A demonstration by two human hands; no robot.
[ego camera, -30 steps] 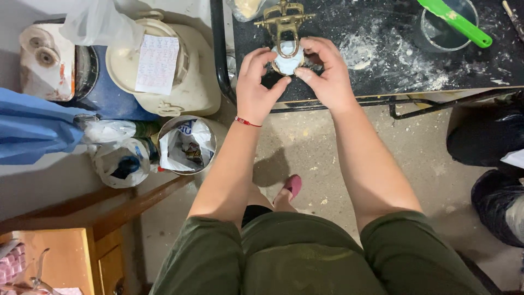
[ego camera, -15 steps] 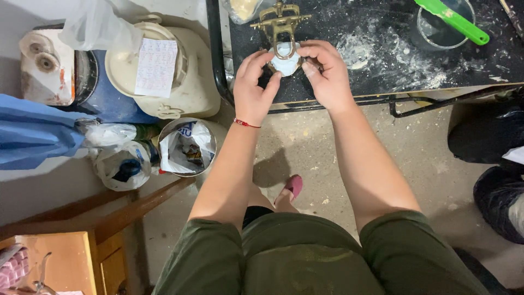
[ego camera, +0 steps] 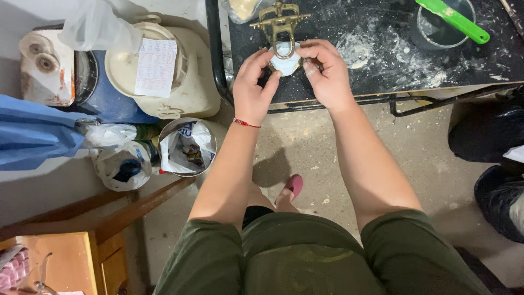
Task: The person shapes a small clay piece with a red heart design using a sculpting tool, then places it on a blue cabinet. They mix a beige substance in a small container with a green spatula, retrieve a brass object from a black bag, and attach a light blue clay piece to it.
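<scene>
The black worktable (ego camera: 382, 71), dusted with white powder, fills the top of the view, its dark metal frame running along the near edge. Below it lies a grey concrete floor (ego camera: 305, 147), and the person's green shorts (ego camera: 305, 257) take up the bottom of the frame. To the left stands a large cream bucket (ego camera: 180, 93) with a lid and a paper note lying on it, just beside a blue drum (ego camera: 103, 104). A blue cloth (ego camera: 33, 131) hangs at the far left. Near the bucket sit a small round bin (ego camera: 188, 146) lined with a plastic bag and a second white bag (ego camera: 121, 164) beside it. A wooden stand (ego camera: 65, 262) shows in the lower left corner.

On the table's far right stands a clear cup (ego camera: 436, 24) with a green spatula (ego camera: 453, 21) lying across it.

At the table's near edge the left hand (ego camera: 252, 90) and the right hand (ego camera: 326, 76) meet around a white plaster cast (ego camera: 285, 63), which sits in a brass hinged frame (ego camera: 279, 24) (its upper arms reach back over the tabletop). Both hands pinch the cast from opposite sides, thumbs and fingertips curled in against it, the left from the left and the right from the right. The left wrist wears a thin red bracelet (ego camera: 245, 123). A pink shoe (ego camera: 293, 187) shows on the floor between the forearms.
</scene>
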